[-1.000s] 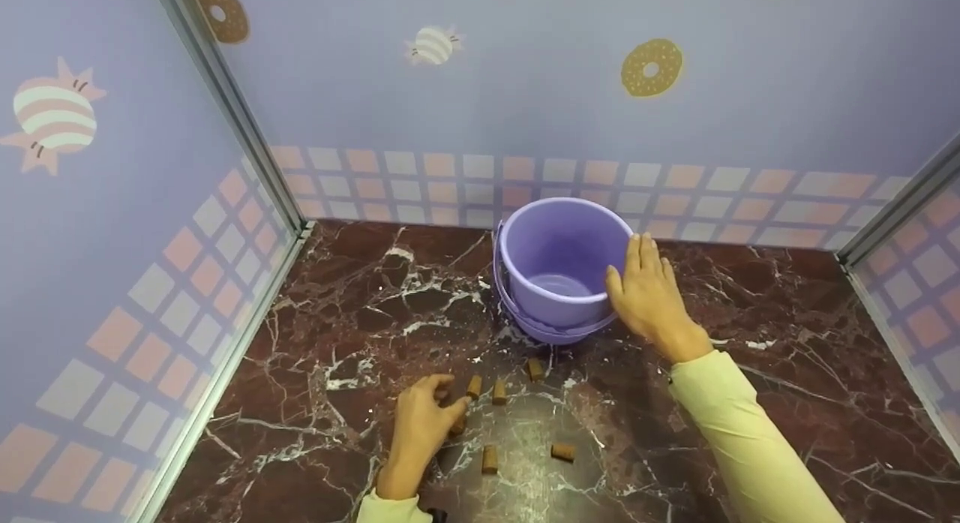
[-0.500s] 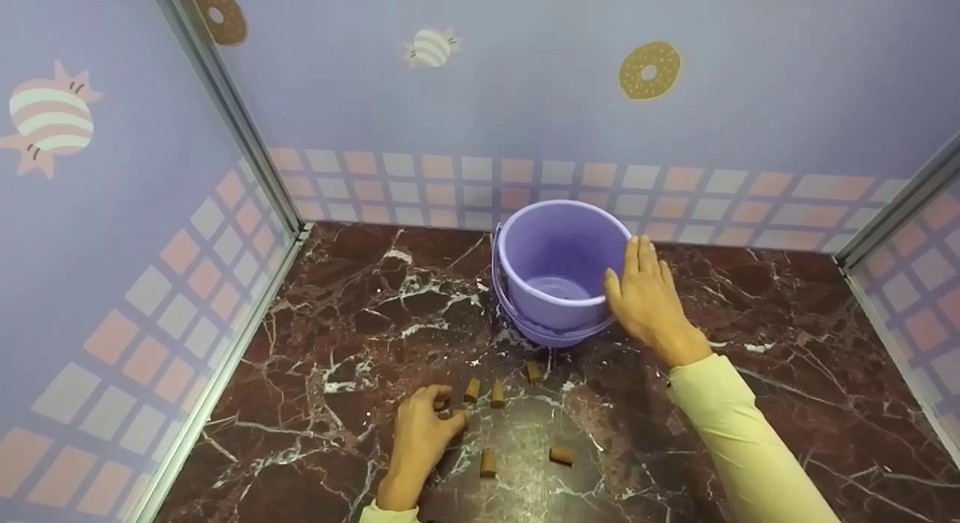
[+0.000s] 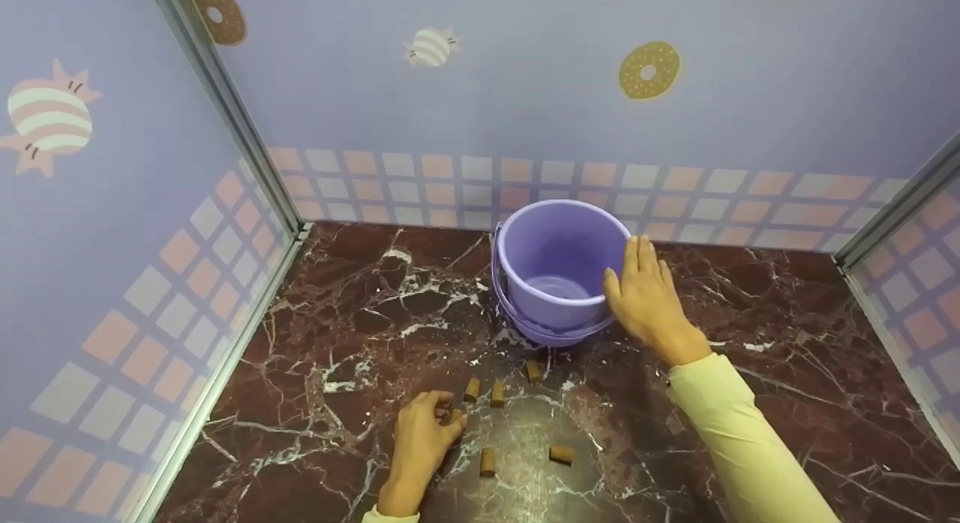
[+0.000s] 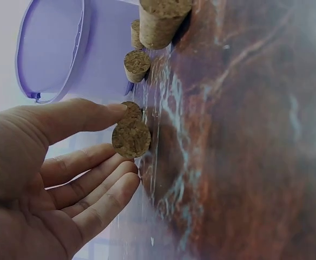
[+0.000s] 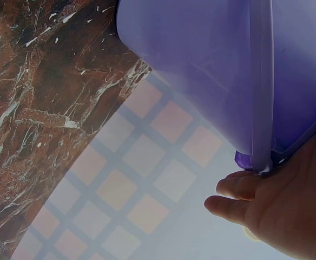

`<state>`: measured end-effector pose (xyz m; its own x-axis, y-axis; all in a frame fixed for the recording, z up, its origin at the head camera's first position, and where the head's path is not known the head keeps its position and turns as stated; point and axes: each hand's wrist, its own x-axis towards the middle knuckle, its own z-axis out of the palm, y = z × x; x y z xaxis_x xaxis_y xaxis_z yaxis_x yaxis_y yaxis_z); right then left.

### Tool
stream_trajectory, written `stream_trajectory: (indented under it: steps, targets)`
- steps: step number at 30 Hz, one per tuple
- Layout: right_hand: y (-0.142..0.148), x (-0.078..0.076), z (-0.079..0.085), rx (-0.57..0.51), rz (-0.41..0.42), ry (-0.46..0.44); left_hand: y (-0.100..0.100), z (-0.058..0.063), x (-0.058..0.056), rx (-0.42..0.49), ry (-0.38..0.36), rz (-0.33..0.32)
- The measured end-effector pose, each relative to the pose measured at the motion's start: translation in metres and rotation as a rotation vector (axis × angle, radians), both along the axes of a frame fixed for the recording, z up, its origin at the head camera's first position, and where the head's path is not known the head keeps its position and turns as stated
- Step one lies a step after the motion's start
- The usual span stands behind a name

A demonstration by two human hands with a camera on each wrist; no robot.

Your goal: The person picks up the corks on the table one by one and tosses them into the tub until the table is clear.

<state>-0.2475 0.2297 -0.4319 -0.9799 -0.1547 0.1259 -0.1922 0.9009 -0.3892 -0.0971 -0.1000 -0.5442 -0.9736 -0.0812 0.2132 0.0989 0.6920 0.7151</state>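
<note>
A purple bucket point(image 3: 555, 313) stands upright, its loop handle hanging down at the front. Along its right rim rests my right hand point(image 3: 649, 302), fingers straight; in the right wrist view my palm meets the rim beside the handle's end. Low on the floor, my left hand point(image 3: 424, 440) has thumb and index finger at either side of a brown cork point(image 4: 131, 139), pinching it at the surface. From the head view this cork is hidden by the hand. Just beyond it lies another cork point(image 3: 472, 390), with a third cork point(image 3: 498, 394) beside that.
Between hands and bucket lies a cork point(image 3: 534, 372); nearer me are a cork point(image 3: 488, 463) and one more cork point(image 3: 561, 455). Dark red marble-patterned surface point(image 3: 345, 298) spreads beneath. A patterned back wall point(image 3: 525, 95) rises close behind the bucket, with panels at both sides.
My left hand has shifted slightly down towards me, its thumb and index finger drawing closer together over the near cork, which they now cover. The right hand and bucket stay in place.
</note>
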Motion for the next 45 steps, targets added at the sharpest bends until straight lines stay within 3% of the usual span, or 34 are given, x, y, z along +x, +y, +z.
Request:
stream_trajectory:
  steps: [16, 25, 33, 45]
  targets:
    - [0.0003, -0.0006, -0.0003, 0.01, 0.001, 0.002, -0.0034, 0.0046, 0.0074, -0.03, -0.064, 0.018]
    - [0.0001, 0.0005, 0.0004, 0.017, 0.002, -0.005, -0.0012, 0.0023, 0.0075, -0.052, 0.022, 0.009]
    - [-0.0007, 0.0001, 0.0006, 0.019, 0.005, 0.0, 0.0008, -0.0002, 0.0034, -0.075, 0.028, 0.043]
    - [0.0012, -0.0018, -0.0012, 0.019, 0.004, -0.007, -0.0017, -0.0001, 0.0016, -0.046, 0.06, 0.003]
